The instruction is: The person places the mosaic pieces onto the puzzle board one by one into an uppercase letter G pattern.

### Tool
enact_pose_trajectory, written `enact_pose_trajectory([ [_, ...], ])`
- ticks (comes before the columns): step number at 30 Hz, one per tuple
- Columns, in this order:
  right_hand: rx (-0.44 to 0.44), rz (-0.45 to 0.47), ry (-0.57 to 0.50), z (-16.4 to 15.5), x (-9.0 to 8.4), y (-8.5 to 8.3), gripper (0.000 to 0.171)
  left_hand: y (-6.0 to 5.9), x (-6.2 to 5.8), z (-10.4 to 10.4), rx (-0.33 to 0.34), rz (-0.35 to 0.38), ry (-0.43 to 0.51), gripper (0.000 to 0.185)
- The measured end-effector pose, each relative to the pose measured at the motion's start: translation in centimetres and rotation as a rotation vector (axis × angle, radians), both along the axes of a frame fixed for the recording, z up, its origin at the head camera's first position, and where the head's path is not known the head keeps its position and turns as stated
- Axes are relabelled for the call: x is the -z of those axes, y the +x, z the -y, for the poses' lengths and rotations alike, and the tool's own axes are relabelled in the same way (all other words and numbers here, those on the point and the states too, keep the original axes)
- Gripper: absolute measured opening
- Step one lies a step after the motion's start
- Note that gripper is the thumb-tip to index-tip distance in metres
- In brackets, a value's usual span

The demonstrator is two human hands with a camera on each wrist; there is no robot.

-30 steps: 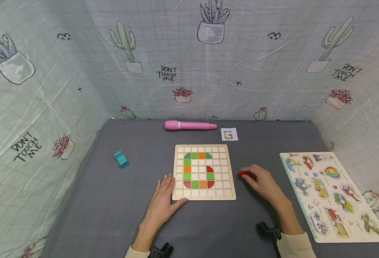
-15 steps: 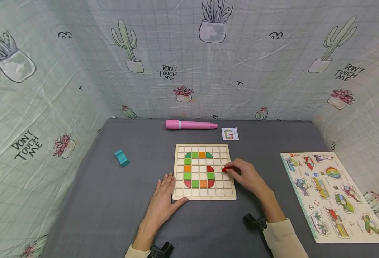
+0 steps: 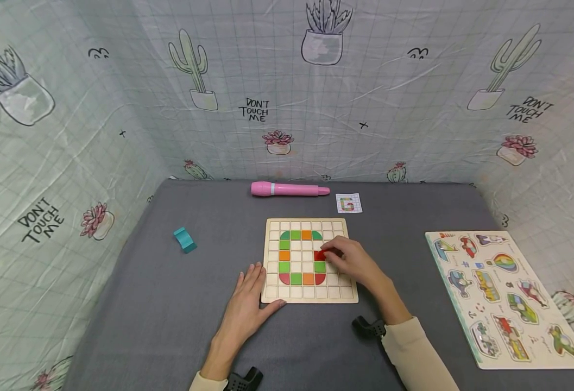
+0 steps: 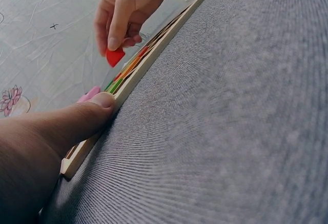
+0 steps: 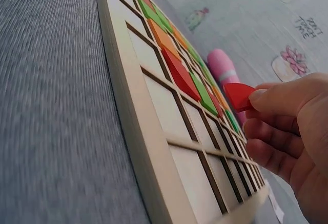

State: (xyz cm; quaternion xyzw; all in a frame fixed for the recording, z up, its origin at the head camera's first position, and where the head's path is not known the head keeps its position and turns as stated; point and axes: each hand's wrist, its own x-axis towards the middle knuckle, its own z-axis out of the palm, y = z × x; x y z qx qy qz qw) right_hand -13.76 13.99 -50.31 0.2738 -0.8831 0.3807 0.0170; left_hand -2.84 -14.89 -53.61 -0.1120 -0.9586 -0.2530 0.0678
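A wooden grid board (image 3: 291,296) holds green, orange and red tiles laid out in a G-like outline. My right hand (image 3: 350,259) is over the board's right half, pinching a red tile (image 5: 239,96) with one rounded corner between thumb and fingertips. In the left wrist view that red tile (image 4: 115,57) shows above the board. Under it, at the open end of the outline, sits another red tile, partly covered in the head view. My left hand (image 3: 241,309) rests at the board's lower left corner, fingers straight along the left edge, thumb (image 4: 102,101) on the near edge.
Behind the board lie a pink marker-shaped stick (image 3: 291,189) and a small card (image 3: 348,203) printed with a coloured G. A teal wavy block (image 3: 185,240) is on the left. A picture puzzle board (image 3: 506,298) lies at the right. Patterned cloth hangs behind the grey table.
My right hand has carried the red tile leftward from beside the board to over the outline's open end. My left hand has stayed at the board's corner.
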Motion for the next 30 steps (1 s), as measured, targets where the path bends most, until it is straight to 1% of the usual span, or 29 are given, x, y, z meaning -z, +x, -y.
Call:
enact_pose_trajectory([
  [6, -0.012, 0.028, 0.040, 1.3, 0.1, -0.5, 0.015, 0.0, 0.0, 0.0, -0.002, -0.005, -0.003, 0.090],
  [9, -0.016, 0.020, 0.064, 1.7, 0.1, -0.8, 0.013, 0.0, 0.1, 0.0, -0.002, -0.019, -0.008, 0.090],
  [13, -0.022, 0.001, 0.092, 2.2, 0.3, -1.0, 0.013, 0.1, 0.1, 0.0, -0.002, -0.012, -0.009, 0.090],
  [18, -0.021, 0.009, 0.106, 2.6, 0.6, -1.0, 0.012, 0.1, -0.1, -0.1, -0.003, 0.005, -0.006, 0.090],
  [23, -0.021, 0.026, 0.104, 2.9, 0.8, -0.9, 0.012, 0.1, -0.1, -0.1, -0.003, 0.004, -0.007, 0.089],
  [26, -0.014, 0.009, 0.103, 3.0, 1.0, -0.8, 0.012, 0.1, -0.1, -0.1, -0.004, 0.006, -0.003, 0.090],
  [30, -0.013, -0.051, 0.111, 3.1, 1.2, -0.7, 0.012, 0.1, -0.1, -0.1, -0.006, 0.006, -0.002, 0.090],
])
